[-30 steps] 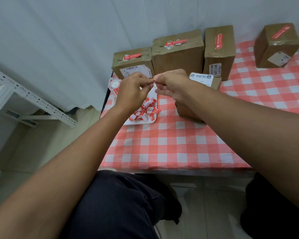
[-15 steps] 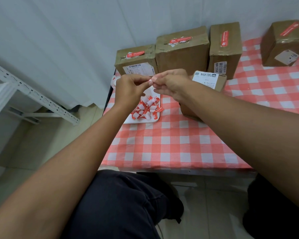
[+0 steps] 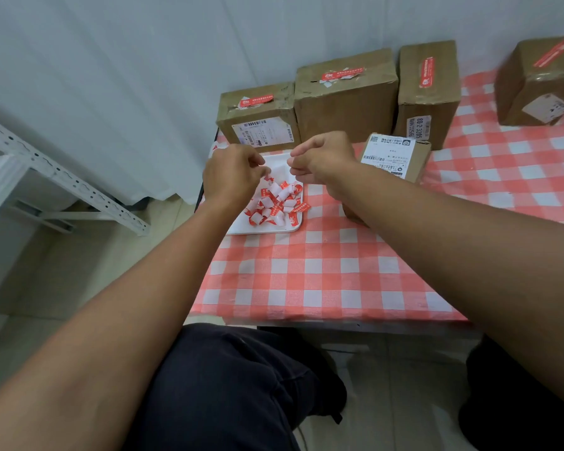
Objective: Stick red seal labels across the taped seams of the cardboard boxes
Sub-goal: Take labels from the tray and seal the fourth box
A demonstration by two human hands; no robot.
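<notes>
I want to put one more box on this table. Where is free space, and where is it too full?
Free: the checked cloth near the front edge, in front of the white tray, between the forearms. Also the stretch between the tall box and the far right box. Crowded: the back left, where three boxes stand in a row, with the tray, both hands and the small box before them.

Boxes along the back edge of the table (image 3: 323, 281), a tray at its left edge.

Three boxes (image 3: 345, 102) stand side by side against the back edge near the left corner; a fourth box (image 3: 538, 83) sits well apart to their right. A fifth box (image 3: 401, 161) lies just before the row. The tray (image 3: 267, 227), left of it, holds a heap of labels (image 3: 275, 203); both hands hover above the tray's far end.
</notes>
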